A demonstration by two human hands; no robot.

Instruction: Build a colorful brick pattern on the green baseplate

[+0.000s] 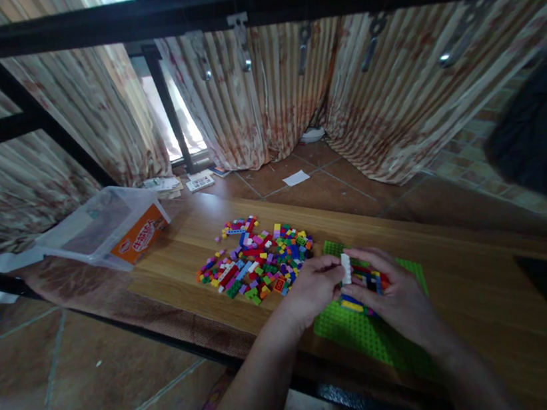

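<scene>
Brickwork (353,305) over the green baseplate (331,333): left hand (315,288) tightly pinches a white piece (346,268), right hand (396,291) half-curls around the brickwork, grip unclear; square, steady alignment should pay.

White brick above a small model on a green plate

The white brick (346,268) is narrow and is held with its long side upright; its right edge looks bumpy. Whether it touches the model (352,305), I cannot tell. The model is built from bricks of at least 4 colours: blue, yellow, red and orange. Yellow and blue show on its near side, while much of the rest is hidden. It is located over the plate (351,334), which is bright green, covered with studs, and lies flat on the table (476,286).
</scene>
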